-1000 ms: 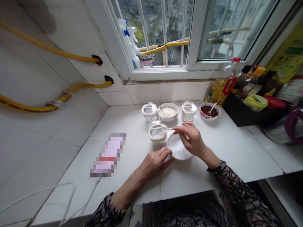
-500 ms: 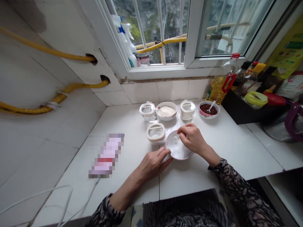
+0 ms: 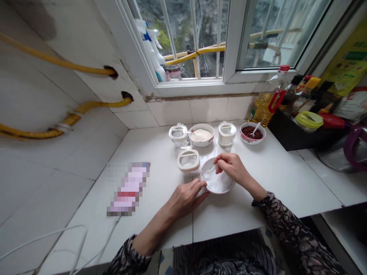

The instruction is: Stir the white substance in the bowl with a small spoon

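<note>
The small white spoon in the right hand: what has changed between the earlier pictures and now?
The small white spoon moved from over the clear square jar with beige rim rightward and nearer the person, into the pink-rimmed bowl of white grains. The right hand kept holding it; the left hand stayed at the bowl.

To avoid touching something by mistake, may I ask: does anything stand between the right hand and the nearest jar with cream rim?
Only the near bowl's rim and the spoon held by the right hand lie between it and the jar. The left hand is in front, outside that path.
</note>
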### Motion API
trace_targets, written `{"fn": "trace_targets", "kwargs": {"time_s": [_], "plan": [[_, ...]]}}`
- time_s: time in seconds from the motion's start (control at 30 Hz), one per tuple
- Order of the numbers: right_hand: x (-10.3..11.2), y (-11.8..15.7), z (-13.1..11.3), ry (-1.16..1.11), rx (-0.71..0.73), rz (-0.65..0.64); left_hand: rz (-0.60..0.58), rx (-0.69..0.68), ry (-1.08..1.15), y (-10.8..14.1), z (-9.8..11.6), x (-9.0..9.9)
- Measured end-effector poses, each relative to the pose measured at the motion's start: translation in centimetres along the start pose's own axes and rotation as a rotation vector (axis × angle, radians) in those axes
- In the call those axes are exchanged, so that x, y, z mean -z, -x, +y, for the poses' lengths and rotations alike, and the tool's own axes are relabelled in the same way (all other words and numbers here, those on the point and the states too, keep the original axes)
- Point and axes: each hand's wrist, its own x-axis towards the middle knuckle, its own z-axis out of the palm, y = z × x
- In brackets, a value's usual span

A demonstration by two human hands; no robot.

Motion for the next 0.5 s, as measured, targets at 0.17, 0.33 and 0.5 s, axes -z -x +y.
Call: {"fn": "trace_targets", "kwargs": {"time_s": [0.17,0.33,0.5], "plan": [[0.5,-0.3,-0.4,-0.233,-0.101,-0.004,0.004,0.0,0.014,0.0,0.0,0.0],[1.2,-0.8,-0.3,-0.315,-0.106,0.032,0.004,0.001,0.002,0.0,0.0,-0.1],[1.1,-0.7,-0.4,-0.34,0.029,0.123,0.002,0.002,-0.007,-0.1,0.0,-0.1]]}}
